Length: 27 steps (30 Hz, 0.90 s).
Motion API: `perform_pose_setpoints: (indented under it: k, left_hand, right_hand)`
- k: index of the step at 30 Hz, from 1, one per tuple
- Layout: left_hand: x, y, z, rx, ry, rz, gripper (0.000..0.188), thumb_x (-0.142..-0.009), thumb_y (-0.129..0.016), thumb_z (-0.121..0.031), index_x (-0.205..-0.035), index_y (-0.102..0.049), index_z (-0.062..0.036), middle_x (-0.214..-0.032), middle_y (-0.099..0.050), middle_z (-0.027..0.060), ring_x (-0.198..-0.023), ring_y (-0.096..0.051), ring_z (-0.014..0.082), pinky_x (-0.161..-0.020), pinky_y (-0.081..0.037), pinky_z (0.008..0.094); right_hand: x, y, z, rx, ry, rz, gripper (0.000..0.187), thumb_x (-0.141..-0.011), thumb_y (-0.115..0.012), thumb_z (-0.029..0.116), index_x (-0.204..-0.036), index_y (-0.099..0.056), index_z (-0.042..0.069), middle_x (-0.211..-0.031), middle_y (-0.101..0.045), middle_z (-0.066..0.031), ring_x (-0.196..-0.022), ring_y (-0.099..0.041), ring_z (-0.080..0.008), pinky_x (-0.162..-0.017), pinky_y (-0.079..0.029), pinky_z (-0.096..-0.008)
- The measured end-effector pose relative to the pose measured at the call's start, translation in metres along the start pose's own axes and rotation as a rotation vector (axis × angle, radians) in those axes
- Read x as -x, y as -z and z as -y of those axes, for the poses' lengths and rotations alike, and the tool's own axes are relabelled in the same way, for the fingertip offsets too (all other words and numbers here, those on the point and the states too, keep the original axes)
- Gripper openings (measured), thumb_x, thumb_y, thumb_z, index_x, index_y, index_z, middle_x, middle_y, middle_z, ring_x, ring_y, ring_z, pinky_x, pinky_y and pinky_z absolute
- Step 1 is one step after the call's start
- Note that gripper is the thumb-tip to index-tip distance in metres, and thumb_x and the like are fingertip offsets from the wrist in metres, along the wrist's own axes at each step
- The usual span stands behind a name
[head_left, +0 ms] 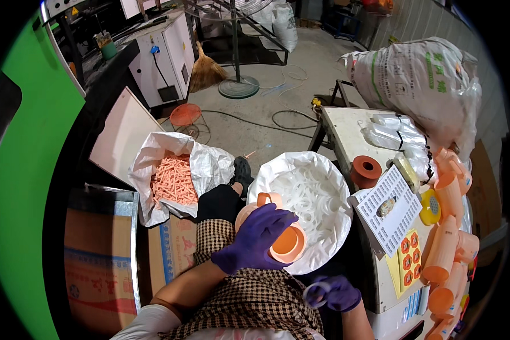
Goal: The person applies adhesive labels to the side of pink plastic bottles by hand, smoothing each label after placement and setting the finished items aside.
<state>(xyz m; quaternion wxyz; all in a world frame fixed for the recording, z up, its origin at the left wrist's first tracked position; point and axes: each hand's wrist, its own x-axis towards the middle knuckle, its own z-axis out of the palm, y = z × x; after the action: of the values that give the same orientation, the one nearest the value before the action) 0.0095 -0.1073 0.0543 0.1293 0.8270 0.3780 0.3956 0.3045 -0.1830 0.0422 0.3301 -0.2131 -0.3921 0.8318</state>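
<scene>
My left hand point(258, 235), in a purple glove, is closed around a peach plastic jug point(301, 243) above my lap. The jug's wide round mouth faces up toward me. A loop handle shows past my fingers. My right hand point(340, 293), gloved in purple too, is lower and to the right, its fingers closed on a small round ring-like piece point(316, 294) that I cannot name. Just beyond the jug stands a white sack point(345, 212) holding many translucent plastic rings point(311, 195). Left of it, another white sack point(141, 161) is filled with peach plastic strips point(174, 178).
On my right, a table point(345, 122) bears a brown roll point(366, 170), printed sheets point(388, 209), a yellow sticker sheet point(405, 263) and several peach containers point(443, 249). A large stuffed sack point(416, 85) stands behind. Cardboard boxes point(99, 283) and a green machine panel point(34, 141) flank my left.
</scene>
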Motion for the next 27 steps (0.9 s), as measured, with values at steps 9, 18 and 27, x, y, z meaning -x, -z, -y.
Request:
perform_pose_setpoints:
  k: [9, 18, 27]
  left_hand:
    - [-0.007, 0.0, 0.001, 0.063, 0.016, 0.005, 0.091, -0.059, -0.091, -0.041, -0.134, -0.049, -0.0107, -0.129, -0.06, 0.0054, -0.117, -0.056, 0.0323, -0.106, -0.039, 0.0472]
    - [-0.004, -0.02, 0.01, 0.064, -0.068, 0.063, 0.075, -0.063, -0.084, -0.036, -0.128, -0.058, -0.0096, -0.132, -0.059, 0.0106, -0.121, -0.055, 0.0327, -0.11, -0.036, 0.0498]
    - [-0.01, -0.026, -0.015, -0.012, -0.034, 0.09, 0.065, -0.075, -0.073, -0.043, -0.125, -0.058, -0.0052, -0.125, -0.063, 0.0109, -0.118, -0.057, 0.0347, -0.11, -0.037, 0.0501]
  right_hand:
    - [-0.075, -0.052, 0.044, 0.871, 0.397, -0.233, 0.048, -0.082, -0.064, -0.009, -0.13, -0.061, -0.004, -0.113, -0.072, -0.0174, -0.094, -0.072, -0.0233, -0.083, -0.057, -0.0344]
    - [-0.119, -0.056, 0.015, 1.528, 0.222, -0.37, 0.022, -0.076, -0.069, 0.01, -0.097, -0.068, 0.009, -0.091, -0.067, -0.0163, -0.076, -0.067, -0.0373, -0.068, -0.054, -0.0428]
    - [-0.114, -0.05, 0.004, 1.468, 0.069, -0.363, 0.015, -0.08, -0.065, 0.02, -0.087, -0.068, 0.007, -0.087, -0.068, -0.0163, -0.079, -0.068, -0.0352, -0.07, -0.054, -0.0438]
